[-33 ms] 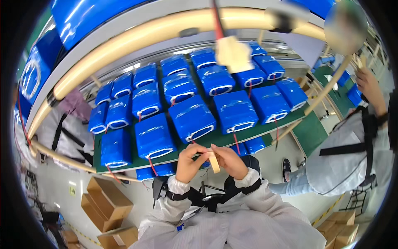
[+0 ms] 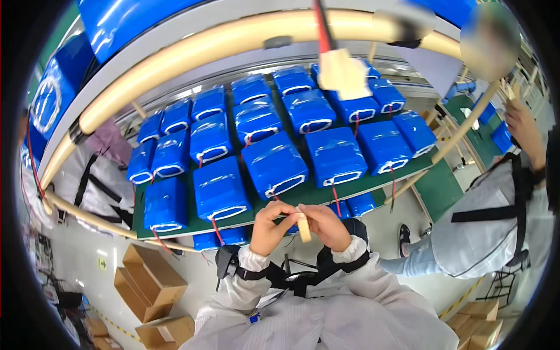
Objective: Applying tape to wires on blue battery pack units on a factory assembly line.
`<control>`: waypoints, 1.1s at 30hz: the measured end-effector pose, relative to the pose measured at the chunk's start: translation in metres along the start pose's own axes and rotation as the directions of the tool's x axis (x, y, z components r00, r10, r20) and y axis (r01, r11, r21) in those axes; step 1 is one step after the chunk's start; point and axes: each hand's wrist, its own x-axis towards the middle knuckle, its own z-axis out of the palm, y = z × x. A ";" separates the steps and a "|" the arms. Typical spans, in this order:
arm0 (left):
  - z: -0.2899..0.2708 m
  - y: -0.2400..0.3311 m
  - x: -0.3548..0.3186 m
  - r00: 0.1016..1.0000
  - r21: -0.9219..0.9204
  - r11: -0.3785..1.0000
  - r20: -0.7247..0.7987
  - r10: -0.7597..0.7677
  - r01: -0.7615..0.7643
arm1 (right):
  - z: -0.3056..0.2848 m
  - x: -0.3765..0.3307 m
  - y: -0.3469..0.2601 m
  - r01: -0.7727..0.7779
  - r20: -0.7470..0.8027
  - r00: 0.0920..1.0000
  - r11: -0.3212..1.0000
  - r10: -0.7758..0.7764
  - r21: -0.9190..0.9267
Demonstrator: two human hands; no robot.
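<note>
— Fingers of the left hand (image 2: 269, 227) curl around the near side of a small tan roll of tape (image 2: 303, 226); are the others on it too?

— Yes. The right hand (image 2: 326, 224) pinches it from the other side, so both hands are grasping the roll, held between them just above the chest.

— How does it lie?

— Its long axis runs roughly upright, tilted a little toward the right hand. Neither hand is clearly nearer; they meet on it.

— And beyond the hands?

— Straight ahead, just past the fingertips, the green counter (image 2: 315, 195) carries rows of blue shrink-wrapped battery packs (image 2: 274, 163), each with red leads trailing toward the near edge. The closest pack sits just beyond the left hand.

— The room?

— A workshop line. At left, cardboard boxes (image 2: 149, 280) stand on the pale floor; a cream tube rail (image 2: 233, 38) arches overhead; at right another person in a light coat (image 2: 496, 233) works at a neighbouring station.
</note>
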 end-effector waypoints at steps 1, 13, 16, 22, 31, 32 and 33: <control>0.000 0.001 -0.001 1.000 -0.006 1.000 0.004 -0.016 0.016 | 0.002 0.003 -0.002 0.038 0.053 0.998 0.999 -0.038 -0.007; -0.003 0.001 -0.006 0.995 0.357 0.929 0.049 0.085 -0.097 | 0.007 0.005 -0.019 0.290 0.041 0.956 0.908 -0.292 -0.302; -0.001 -0.002 -0.006 0.998 0.304 0.951 0.001 0.064 -0.062 | 0.012 0.001 -0.018 0.350 0.049 0.932 0.857 -0.359 -0.378; 0.001 -0.004 -0.005 0.996 0.155 0.986 -0.069 -0.055 0.065 | 0.008 -0.003 -0.020 0.458 0.124 0.879 0.741 -0.461 -0.492; -0.001 0.004 -0.003 0.991 0.258 0.957 -0.041 -0.126 0.133 | 0.007 -0.006 -0.022 0.576 0.261 0.790 0.526 -0.555 -0.626; 0.000 0.006 -0.003 0.988 0.277 0.949 -0.045 -0.147 0.153 | 0.006 -0.005 -0.020 0.556 0.220 0.800 0.554 -0.557 -0.619; 0.001 0.007 -0.003 0.988 0.250 0.956 -0.050 -0.146 0.154 | 0.005 -0.005 -0.020 0.566 0.225 0.793 0.549 -0.566 -0.614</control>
